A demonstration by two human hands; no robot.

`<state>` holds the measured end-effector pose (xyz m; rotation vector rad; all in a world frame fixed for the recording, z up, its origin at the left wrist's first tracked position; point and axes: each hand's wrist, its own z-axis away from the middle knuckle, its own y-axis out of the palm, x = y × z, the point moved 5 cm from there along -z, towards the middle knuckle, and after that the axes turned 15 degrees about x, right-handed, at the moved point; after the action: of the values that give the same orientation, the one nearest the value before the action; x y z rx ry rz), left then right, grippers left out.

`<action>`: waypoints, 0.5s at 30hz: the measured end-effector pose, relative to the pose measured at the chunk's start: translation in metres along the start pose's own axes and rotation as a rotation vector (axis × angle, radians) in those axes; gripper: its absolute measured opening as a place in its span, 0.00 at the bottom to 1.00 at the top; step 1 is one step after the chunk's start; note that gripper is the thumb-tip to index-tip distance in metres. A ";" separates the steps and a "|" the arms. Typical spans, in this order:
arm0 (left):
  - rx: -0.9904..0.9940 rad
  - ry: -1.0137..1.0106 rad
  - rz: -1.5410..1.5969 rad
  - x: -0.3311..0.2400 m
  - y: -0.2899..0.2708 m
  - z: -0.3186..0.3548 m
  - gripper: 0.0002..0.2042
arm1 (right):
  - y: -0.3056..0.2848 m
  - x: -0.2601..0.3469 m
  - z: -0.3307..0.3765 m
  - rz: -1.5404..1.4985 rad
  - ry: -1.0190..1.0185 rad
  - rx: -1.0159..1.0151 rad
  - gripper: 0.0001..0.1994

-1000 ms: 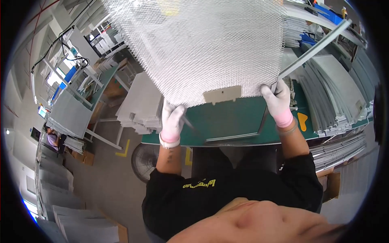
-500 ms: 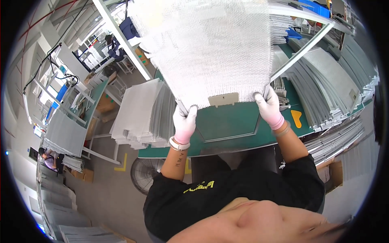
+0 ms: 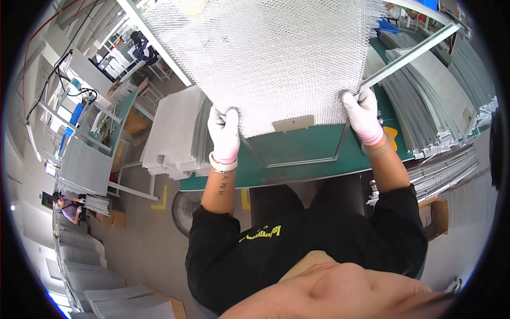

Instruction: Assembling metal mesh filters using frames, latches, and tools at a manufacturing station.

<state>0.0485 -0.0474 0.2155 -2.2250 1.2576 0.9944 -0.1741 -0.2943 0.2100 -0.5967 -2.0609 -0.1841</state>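
Observation:
A large silvery mesh sheet (image 3: 265, 64) stretches away from me above the green table, its near edge toward my body. My left hand (image 3: 224, 133), in a white glove with a pink cuff, is closed on the sheet's near left corner, thumb on top. At the near right corner my right hand (image 3: 363, 114), gloved alike, grips the sheet the same way. A small beige plate (image 3: 294, 123) sits at the middle of the near edge. Below the sheet, a thin grey metal frame (image 3: 300, 164) shows its near part; the mesh hides the rest.
Stacked mesh sheets (image 3: 172, 127) stand left of the green table (image 3: 223, 179); more stacked panels (image 3: 425, 101) stand right, near a yellow tool (image 3: 391, 137). White metal bars (image 3: 409, 57) flank the workplace. A floor fan (image 3: 187, 210) stands below. Another person (image 3: 68, 208) is at far left.
Both hands have moved the mesh sheet, and its near edge now lies closer over the metal frame. The hands are slightly farther apart in the picture. The whole view has shifted a little.

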 end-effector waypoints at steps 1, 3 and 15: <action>-0.079 0.049 -0.031 -0.005 0.008 -0.002 0.12 | 0.007 0.000 -0.001 0.000 0.009 0.000 0.08; -0.246 0.076 -0.113 -0.016 0.023 -0.001 0.10 | 0.015 0.017 0.000 0.328 -0.187 -0.314 0.10; -0.171 -0.027 -0.156 -0.003 0.012 0.006 0.07 | 0.011 -0.009 0.018 0.033 -0.123 -0.251 0.05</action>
<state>0.0346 -0.0487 0.2135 -2.3877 1.0032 1.1026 -0.1783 -0.2813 0.1919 -0.8121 -2.1614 -0.3999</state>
